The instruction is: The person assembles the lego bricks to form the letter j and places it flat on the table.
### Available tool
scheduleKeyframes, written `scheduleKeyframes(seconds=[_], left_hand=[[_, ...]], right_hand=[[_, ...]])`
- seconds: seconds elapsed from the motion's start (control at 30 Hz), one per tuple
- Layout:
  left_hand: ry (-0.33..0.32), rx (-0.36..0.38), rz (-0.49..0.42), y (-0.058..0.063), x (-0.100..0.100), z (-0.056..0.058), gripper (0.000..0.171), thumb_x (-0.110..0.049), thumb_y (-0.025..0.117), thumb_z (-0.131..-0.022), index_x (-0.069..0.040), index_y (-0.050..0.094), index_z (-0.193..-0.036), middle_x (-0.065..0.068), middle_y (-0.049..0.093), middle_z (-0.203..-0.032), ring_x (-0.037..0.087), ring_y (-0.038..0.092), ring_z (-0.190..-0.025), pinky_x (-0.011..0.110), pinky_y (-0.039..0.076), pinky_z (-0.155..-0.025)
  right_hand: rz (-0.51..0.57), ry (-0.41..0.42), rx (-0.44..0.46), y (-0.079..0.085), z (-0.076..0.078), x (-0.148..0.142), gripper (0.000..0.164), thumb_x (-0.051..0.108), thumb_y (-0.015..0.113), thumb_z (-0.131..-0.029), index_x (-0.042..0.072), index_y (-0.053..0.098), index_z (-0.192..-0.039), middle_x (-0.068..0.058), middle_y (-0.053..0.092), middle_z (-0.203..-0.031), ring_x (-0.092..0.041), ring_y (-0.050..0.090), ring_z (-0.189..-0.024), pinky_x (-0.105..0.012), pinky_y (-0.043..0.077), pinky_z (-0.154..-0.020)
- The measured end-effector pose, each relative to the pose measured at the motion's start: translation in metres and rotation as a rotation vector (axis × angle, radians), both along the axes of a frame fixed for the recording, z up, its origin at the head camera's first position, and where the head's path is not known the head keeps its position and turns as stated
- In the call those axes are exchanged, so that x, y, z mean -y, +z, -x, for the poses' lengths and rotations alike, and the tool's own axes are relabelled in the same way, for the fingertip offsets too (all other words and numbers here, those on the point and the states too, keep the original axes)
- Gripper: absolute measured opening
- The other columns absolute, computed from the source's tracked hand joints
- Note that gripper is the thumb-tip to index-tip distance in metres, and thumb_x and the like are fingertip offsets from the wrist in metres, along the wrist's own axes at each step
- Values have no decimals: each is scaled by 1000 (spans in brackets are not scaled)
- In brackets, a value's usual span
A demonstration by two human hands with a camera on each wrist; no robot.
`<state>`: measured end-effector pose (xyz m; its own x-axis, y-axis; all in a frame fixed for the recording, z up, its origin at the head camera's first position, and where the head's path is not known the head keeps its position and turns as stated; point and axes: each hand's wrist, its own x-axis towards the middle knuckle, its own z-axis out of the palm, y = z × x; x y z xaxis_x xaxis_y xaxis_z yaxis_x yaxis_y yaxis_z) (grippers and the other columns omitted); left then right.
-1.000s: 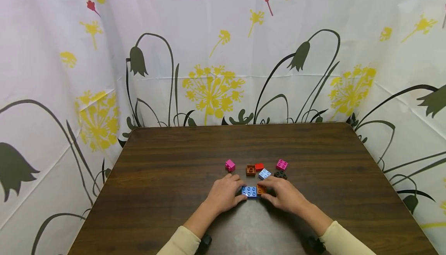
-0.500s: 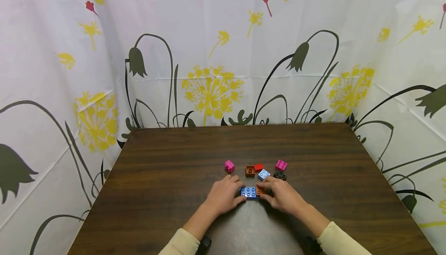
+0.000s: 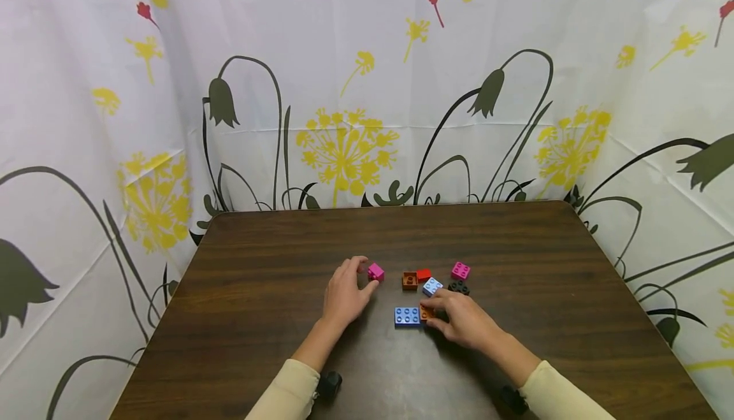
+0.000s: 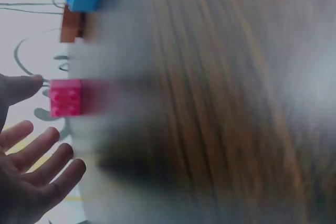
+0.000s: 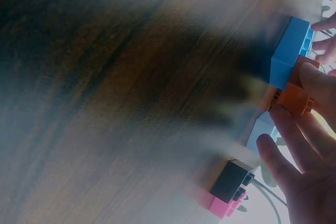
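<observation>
In the head view, my left hand [image 3: 344,294] reaches around a pink brick [image 3: 375,272], thumb and fingers spread on either side. The left wrist view shows a gap between those fingers and the pink brick [image 4: 65,98]. My right hand [image 3: 467,321] pinches an orange brick [image 3: 425,312] between thumb and fingers. That orange brick [image 5: 295,98] sits at the right end of a long blue brick [image 3: 406,317], which lies studs up on the table. Part of the orange brick is hidden by the right fingers.
Behind the blue brick lie a brown brick [image 3: 410,281], a red brick [image 3: 424,275] and a light blue brick [image 3: 432,287]. A black brick [image 3: 458,287] and another pink brick [image 3: 460,271] are farther right. The wooden table [image 3: 275,267] ends at a flowered curtain [image 3: 344,57].
My left hand has let go of the blue brick's left end and moved forward and left to the pink brick. The right hand stays on the orange brick.
</observation>
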<state>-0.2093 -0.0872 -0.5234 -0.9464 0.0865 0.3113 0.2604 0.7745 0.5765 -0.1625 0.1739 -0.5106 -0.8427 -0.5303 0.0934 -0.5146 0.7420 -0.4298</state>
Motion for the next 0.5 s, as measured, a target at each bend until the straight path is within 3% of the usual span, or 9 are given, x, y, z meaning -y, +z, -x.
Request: scheduleKeyframes(seconds=[0.13, 0.5], left_hand=[[-1, 61, 27, -7, 4, 7, 54, -30, 84, -78, -12, 60, -124, 4, 63, -101, 21, 55, -86, 39, 48, -69], [41, 77, 18, -19, 1, 20, 52, -36, 88, -72, -16, 60, -111, -1, 69, -101, 21, 55, -87, 38, 45, -71]], right_hand=[[0, 2, 6, 0, 0, 0, 36, 24, 75, -88, 10, 71, -121, 1, 65, -108, -12, 59, -92, -39, 52, -80], [-3, -3, 33, -1, 3, -1, 38, 23, 76, -87, 11, 70, -122, 3, 65, -107, -10, 58, -90, -37, 52, -81]])
